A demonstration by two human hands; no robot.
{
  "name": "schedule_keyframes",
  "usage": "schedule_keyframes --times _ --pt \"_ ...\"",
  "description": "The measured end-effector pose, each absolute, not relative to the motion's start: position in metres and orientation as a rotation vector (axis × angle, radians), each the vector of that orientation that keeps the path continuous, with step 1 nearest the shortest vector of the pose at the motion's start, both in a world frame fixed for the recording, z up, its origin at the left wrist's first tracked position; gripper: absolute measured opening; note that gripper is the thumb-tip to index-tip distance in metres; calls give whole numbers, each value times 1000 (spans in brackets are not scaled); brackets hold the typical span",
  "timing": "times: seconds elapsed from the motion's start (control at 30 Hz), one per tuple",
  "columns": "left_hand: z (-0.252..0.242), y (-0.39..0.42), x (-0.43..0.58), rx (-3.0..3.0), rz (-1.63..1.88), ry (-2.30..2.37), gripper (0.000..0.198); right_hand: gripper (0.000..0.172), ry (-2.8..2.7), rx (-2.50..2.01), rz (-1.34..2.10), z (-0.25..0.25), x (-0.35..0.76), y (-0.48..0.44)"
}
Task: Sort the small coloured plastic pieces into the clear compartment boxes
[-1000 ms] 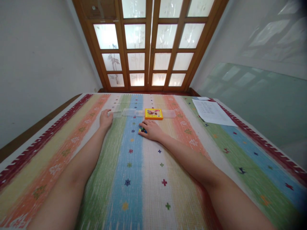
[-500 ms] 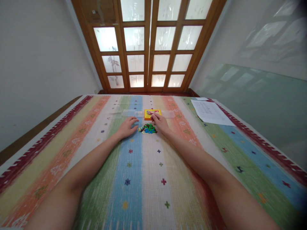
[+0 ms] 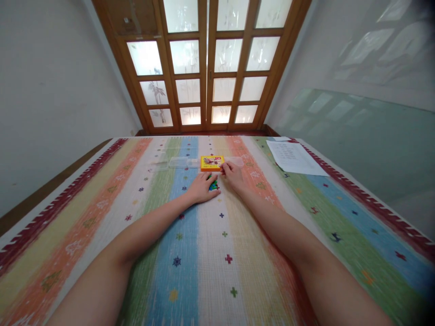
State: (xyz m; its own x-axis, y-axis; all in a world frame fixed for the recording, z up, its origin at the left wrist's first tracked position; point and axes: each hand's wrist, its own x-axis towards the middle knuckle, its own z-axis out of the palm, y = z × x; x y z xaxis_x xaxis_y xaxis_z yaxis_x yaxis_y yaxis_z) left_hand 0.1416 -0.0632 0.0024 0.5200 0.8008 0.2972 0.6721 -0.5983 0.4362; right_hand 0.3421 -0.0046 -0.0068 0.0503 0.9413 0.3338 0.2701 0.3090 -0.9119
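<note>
My left hand (image 3: pixel 203 188) lies over a small pile of green, blue and dark little pieces (image 3: pixel 214 185), its fingers spread around them and covering most of the pile. What the pieces are is too small to tell. Just to the right, my right hand (image 3: pixel 233 174) has thumb and fingertips pinched together by the lower right corner of a yellow and orange box (image 3: pixel 212 163) with a picture on top. Anything held in that pinch is hidden.
Behind the hands, a clear plastic case (image 3: pixel 178 162) lies left of the yellow box, and another clear piece (image 3: pixel 237 160) shows to its right. A printed white sheet (image 3: pixel 294 157) lies at the far right of the striped tablecloth (image 3: pixel 210 271). Wooden glazed doors (image 3: pixel 204 81) stand beyond.
My left hand has moved right, from beside the pile onto it. My right hand has drawn back from the top of the yellow box to its corner. The view has shifted slightly.
</note>
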Motion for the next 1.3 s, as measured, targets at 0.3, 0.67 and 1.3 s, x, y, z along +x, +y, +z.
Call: schedule_keyframes --times 0.3,0.67,1.3 --pt "13 -69 176 2761 536 1444 27 33 -1431 -1236 655 -6 348 0" --pt "11 -57 169 2807 574 1491 17 34 -1455 -1246 671 -1 349 -5" --pt "12 -42 139 2751 644 1068 22 33 -1467 -1214 719 -5 345 -8"
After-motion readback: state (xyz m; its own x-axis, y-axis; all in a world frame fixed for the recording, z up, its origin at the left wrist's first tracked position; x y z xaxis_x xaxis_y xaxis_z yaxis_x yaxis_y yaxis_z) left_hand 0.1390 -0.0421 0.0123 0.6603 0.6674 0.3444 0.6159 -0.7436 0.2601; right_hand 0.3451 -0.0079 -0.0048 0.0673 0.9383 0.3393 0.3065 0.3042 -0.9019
